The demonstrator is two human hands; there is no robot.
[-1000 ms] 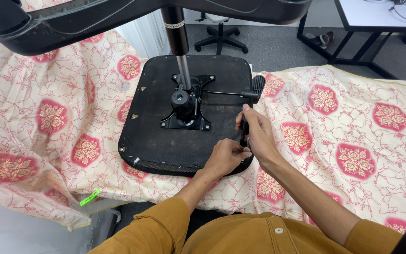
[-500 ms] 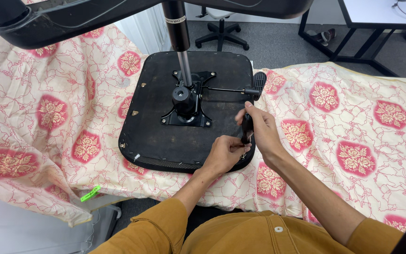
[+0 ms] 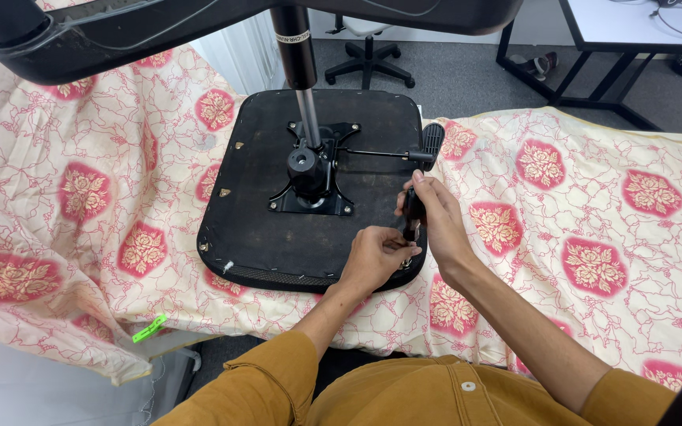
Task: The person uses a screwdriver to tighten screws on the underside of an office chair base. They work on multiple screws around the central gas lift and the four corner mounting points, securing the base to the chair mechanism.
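Note:
A black chair seat point(image 3: 278, 229) lies upside down on a flowered cloth, its metal mechanism plate point(image 3: 313, 177) and gas-lift column point(image 3: 297, 55) pointing up. A lever with a black paddle handle point(image 3: 432, 140) sticks out to the right. My right hand point(image 3: 436, 217) grips a black screwdriver handle point(image 3: 414, 207), held upright at the seat's near right corner. My left hand point(image 3: 376, 254) is closed around the lower part of the tool, pinching near its tip at the seat's edge. The tip itself is hidden by my fingers.
The cream and red flowered cloth point(image 3: 593, 229) covers the whole work surface. A dark chair part point(image 3: 120, 31) overhangs the top of the view. A chair base point(image 3: 369, 67) and black desk legs point(image 3: 562, 71) stand on the grey floor behind. A green tag point(image 3: 149, 328) hangs at the cloth's near edge.
Both hands stay at the seat's near right corner on the tool. The view has shifted slightly; no clear movement of the seat or tool.

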